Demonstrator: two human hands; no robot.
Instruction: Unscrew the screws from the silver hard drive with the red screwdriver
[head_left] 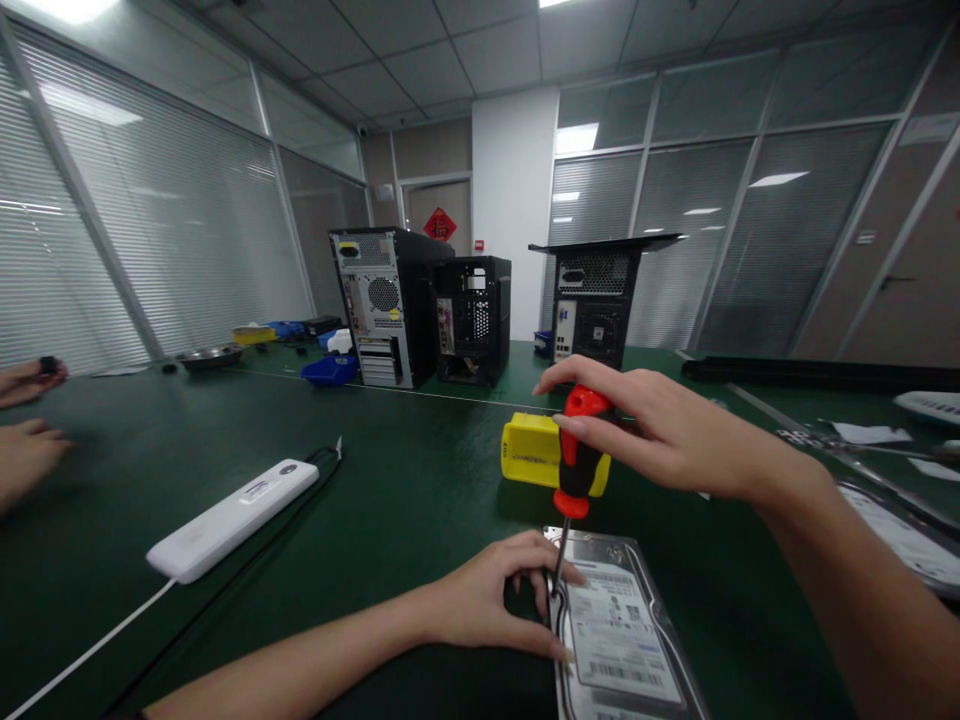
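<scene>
Right hand [652, 415] gripping a screwdriver [579, 455] above a hard drive [626, 640], left hand [487, 595] resting on the drive.
The drive lies label up, directly below the right hand; the left hand's thumb and fingers are spread apart on its near-left side, around the screwdriver's slightly tilted shaft, whose tip is at the drive's edge. A yellow bin [529, 447] sits just beyond the screwdriver, and a white power strip [236, 520] lies left of the left hand.
</scene>
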